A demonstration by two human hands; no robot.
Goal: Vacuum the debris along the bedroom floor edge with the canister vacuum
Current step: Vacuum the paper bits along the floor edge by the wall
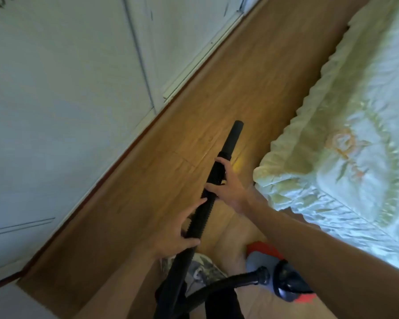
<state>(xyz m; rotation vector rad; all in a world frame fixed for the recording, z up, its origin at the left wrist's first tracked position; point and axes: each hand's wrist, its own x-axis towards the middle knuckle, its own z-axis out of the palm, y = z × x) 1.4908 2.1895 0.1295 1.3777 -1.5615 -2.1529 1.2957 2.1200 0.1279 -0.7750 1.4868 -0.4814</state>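
Your left grip and right grip clamped the hose; the nozzle ahead, off the skirting, risked missing that edge.

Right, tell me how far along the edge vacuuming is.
Done: canister vacuum sits by the bed, hose attached. In hand: left hand and right hand both hold the hose, nozzle pointing along the floor, apart from the skirting. Left: the edge pass; blur hides any debris, so cleaned stretches cannot be judged.
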